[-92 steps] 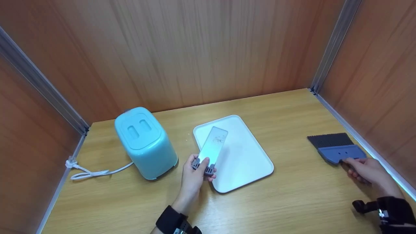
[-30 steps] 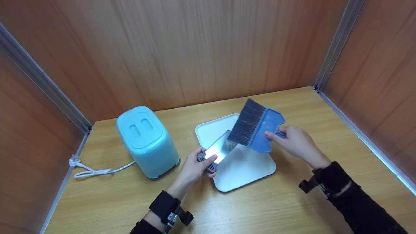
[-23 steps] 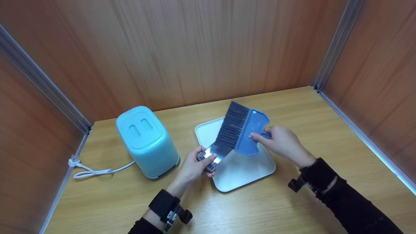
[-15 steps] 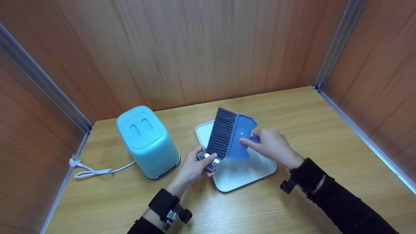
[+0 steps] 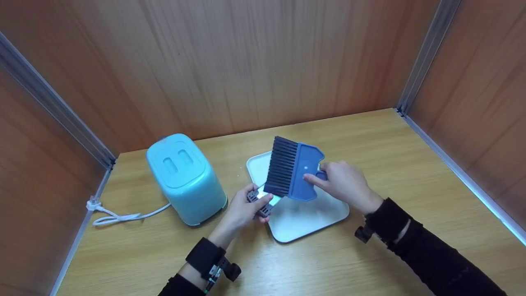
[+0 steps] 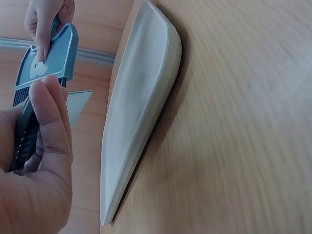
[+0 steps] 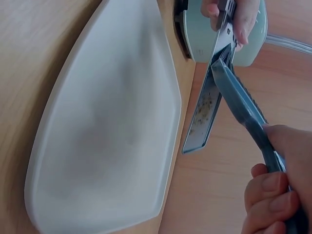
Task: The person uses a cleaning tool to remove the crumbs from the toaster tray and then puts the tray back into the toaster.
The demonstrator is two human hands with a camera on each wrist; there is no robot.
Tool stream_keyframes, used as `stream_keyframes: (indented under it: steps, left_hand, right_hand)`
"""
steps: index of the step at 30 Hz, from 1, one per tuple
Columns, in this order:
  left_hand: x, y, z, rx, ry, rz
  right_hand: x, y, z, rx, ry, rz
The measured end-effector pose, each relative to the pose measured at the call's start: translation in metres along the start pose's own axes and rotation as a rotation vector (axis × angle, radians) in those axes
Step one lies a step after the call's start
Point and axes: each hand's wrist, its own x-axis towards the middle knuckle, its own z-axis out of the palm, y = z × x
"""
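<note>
My left hand (image 5: 242, 207) grips the grey slotted end of a long metal crumb tray (image 7: 194, 139), thumb on top. Brown crumbs (image 7: 204, 108) lie along the tray's far half, as the right wrist view shows. In my right hand (image 5: 348, 185) is a wide blue brush (image 5: 306, 170), pinched by its short handle. Its dark bristles (image 5: 281, 166) reach down onto the crumb tray near the left thumb and hide most of the tray in the head view. Beneath both lies a white rectangular tray (image 5: 306, 222) on the table.
A light-blue toaster (image 5: 185, 181) with a lid stands to the left. Its white cord (image 5: 119, 218) lies bundled by the left wall. Wooden panels (image 5: 263, 65) enclose the table at the back and sides. A few tiny specks lie between toaster and white tray.
The right hand has brought the brush from the table's right side over the crumb tray, then slid the bristles toward the left hand. The left hand keeps its grip, with the crumb tray turned slightly.
</note>
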Motion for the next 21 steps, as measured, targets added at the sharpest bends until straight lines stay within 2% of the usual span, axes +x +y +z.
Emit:
stream_keyframes:
  steps: [9, 15, 21]
  left_hand:
    - [-0.001, -0.001, -0.002, 0.005, -0.001, -0.006]
    - [-0.001, 0.002, -0.003, 0.031, 0.014, -0.020]
    - [-0.001, 0.003, -0.003, 0.034, 0.015, -0.015]
  right_hand:
    - [0.002, 0.017, -0.009, -0.088, 0.039, 0.060]
    - [0.003, 0.023, -0.020, -0.042, 0.047, 0.095]
    - [0.001, 0.015, -0.018, 0.009, 0.047, 0.063]
